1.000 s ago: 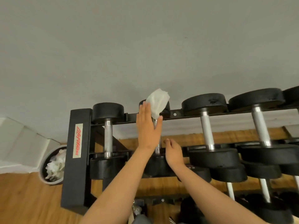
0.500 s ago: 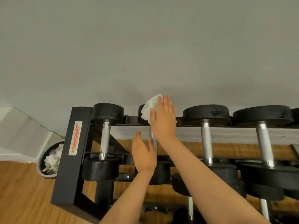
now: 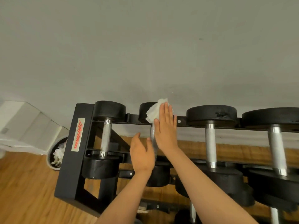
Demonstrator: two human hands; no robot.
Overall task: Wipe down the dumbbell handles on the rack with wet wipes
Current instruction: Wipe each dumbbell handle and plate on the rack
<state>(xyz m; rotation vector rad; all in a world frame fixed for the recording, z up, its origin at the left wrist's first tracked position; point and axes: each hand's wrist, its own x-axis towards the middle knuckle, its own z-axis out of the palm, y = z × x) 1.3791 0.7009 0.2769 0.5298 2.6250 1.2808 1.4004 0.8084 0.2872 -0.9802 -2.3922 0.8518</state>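
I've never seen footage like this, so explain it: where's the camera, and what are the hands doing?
There is no machine here. One camera worn on a person's head looks down at their bare hands. A black rack against a grey wall holds dumbbells. The right hand presses a white wipe flat against the far end of the second dumbbell from the left. The left hand lies open beside its handle, holding nothing. A bin of crumpled white material stands on the floor, left.

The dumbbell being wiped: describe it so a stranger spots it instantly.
Find the black rack, red-lettered label on its left end. On the top row, take the second dumbbell from that end. It alone has a white wipe pressed on its far head by the right hand.
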